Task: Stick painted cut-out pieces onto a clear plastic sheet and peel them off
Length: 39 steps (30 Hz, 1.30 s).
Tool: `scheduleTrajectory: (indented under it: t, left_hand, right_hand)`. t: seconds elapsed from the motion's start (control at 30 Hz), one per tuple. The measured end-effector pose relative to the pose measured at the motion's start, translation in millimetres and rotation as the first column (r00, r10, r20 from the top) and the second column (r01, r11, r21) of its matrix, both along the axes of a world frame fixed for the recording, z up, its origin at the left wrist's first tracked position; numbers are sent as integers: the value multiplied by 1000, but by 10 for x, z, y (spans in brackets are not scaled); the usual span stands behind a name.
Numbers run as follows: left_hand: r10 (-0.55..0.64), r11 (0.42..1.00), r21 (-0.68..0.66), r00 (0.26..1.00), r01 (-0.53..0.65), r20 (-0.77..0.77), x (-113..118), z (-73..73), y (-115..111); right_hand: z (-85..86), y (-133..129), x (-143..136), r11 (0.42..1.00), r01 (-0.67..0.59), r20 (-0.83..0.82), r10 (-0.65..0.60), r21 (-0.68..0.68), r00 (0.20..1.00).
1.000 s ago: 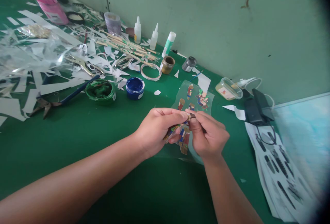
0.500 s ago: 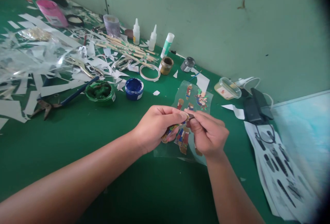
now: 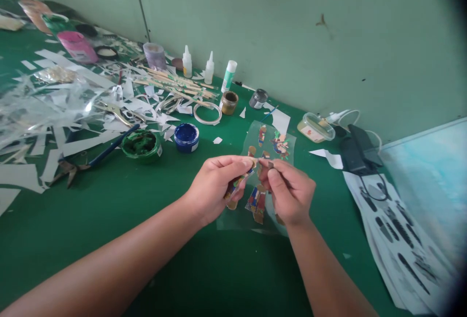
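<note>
My left hand (image 3: 219, 185) is closed around a colourful painted cut-out piece (image 3: 239, 180), its thumb pressed on the upper end. Close beside it, my right hand (image 3: 292, 188) pinches a small dark flat piece (image 3: 270, 165) between thumb and forefinger. The fingertips of both hands almost meet, and what that dark piece is I cannot make out. Under the hands lies a clear plastic sheet (image 3: 233, 222) carrying several painted cut-outs (image 3: 256, 204). Part of this sheet is hidden by my hands.
Left of my hands stand a blue paint jar (image 3: 187, 138) and a green paint tub (image 3: 140, 146), near pliers (image 3: 75, 167). Paper scraps (image 3: 87, 142) and wooden sticks (image 3: 178, 86) crowd the left. Printed sheets (image 3: 386, 239) and a black device (image 3: 359, 149) lie right.
My right hand has drawn slightly away from my left, and the dark piece now shows apart from the cut-out. The view has tilted up a little.
</note>
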State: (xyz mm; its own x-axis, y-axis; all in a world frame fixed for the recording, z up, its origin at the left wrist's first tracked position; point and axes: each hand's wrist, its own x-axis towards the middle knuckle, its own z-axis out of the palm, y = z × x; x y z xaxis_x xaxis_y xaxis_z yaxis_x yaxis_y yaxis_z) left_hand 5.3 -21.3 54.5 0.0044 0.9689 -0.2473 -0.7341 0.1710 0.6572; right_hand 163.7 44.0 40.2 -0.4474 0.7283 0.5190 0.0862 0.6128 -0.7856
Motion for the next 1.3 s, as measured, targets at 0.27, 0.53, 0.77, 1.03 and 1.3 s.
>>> scheduleTrajectory:
  t: [0.27,0.53,0.77,1.03,1.3]
  left_hand:
    - [121,993,34,946,-116,-302,48,-77,8]
    - [164,985,18,906,-170,-391,64,-67,-2]
    - [162,987,91,823,-134,-545,52,-87,5]
    - [218,970,232,683,-72,-697,13,-90,8]
    - [286,954,270,667,-130,-688,49,-134,-3]
  right_hand:
    - [46,-56,-45,977,188,74,-181,-105,981]
    - [65,-51,-70,964,141,97,-122,-226,988]
    - [73,-53,-80,950,140,116,-111,-278,987]
    - [105,-42,-87,949,122,123,-89,-291,988]
    - [140,-92,-148,912,108,91,-77,-396,993]
